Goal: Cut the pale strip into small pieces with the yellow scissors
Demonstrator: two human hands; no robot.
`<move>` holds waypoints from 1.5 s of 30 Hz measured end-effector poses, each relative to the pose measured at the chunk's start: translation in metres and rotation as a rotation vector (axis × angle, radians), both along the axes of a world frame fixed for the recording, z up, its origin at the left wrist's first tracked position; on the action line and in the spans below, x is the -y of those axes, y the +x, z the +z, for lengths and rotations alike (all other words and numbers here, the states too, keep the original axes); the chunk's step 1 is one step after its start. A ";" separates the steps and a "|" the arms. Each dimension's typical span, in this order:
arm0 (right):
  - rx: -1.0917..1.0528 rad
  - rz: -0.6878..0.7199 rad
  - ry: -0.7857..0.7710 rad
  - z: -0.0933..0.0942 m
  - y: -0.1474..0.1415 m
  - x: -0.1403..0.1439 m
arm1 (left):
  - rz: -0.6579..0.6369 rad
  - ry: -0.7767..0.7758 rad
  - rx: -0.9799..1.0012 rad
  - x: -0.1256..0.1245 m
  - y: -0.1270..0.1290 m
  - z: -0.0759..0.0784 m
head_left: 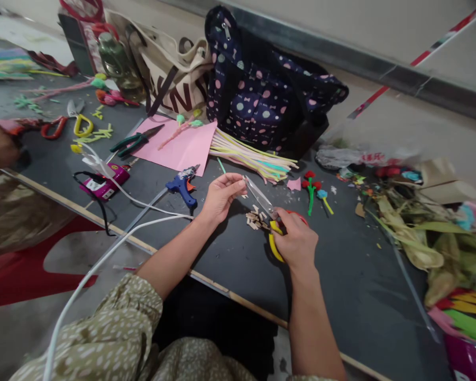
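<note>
My right hand (297, 241) grips a pair of scissors (276, 243) with yellow and red handles, the blades pointing up and left. Thumb and fingers of my left hand (224, 196) are pinched together right at the blade tips; whatever thin piece they hold is too small to make out. Beneath the scissors lies a little heap of short beige cut pieces (257, 218). A blue hot glue gun (182, 185) rests on the table left of my left hand. Beyond both hands is a bundle of pale pipe cleaners (254, 156).
Pink paper (194, 148), pliers (137, 140) and a purple power strip (105, 182) lie left. Red pipe-cleaner flowers (310, 185) sit right, before dried husks (412, 233). A navy bag (254, 90) stands behind. A white cable (103, 259) crosses the table edge. Another person's hand (0, 140) is far left.
</note>
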State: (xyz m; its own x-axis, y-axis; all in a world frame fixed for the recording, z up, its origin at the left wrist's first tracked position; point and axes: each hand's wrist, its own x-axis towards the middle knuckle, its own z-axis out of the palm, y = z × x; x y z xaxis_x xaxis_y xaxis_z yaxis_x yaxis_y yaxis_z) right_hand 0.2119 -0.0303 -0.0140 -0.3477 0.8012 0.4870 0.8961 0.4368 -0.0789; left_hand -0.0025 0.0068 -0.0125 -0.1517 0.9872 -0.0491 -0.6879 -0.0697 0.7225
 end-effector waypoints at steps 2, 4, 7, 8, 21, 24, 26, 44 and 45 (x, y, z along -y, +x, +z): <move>-0.009 0.001 -0.003 0.000 0.000 0.000 | -0.005 -0.013 -0.015 0.000 0.000 0.000; -0.021 0.008 -0.006 0.000 -0.001 0.000 | -0.004 -0.018 -0.018 0.000 -0.001 -0.001; -0.023 0.013 -0.008 0.000 -0.001 0.000 | -0.003 -0.014 -0.020 0.000 -0.001 -0.001; -0.022 0.014 -0.007 0.000 -0.001 0.000 | -0.004 -0.014 -0.021 0.000 -0.001 -0.001; -0.036 0.006 -0.004 0.000 -0.002 0.001 | -0.009 -0.054 -0.032 0.000 0.002 -0.002; -0.048 0.004 -0.010 0.000 -0.002 0.001 | -0.016 -0.049 -0.049 0.001 0.002 -0.001; -0.061 0.010 -0.020 0.001 -0.003 0.001 | -0.021 -0.046 -0.060 0.001 0.002 -0.001; -0.154 0.048 -0.083 0.000 -0.004 0.002 | -0.029 -0.043 -0.012 0.001 0.002 0.001; -0.184 0.053 -0.103 0.000 -0.003 0.002 | -0.022 -0.049 -0.012 0.001 0.002 0.001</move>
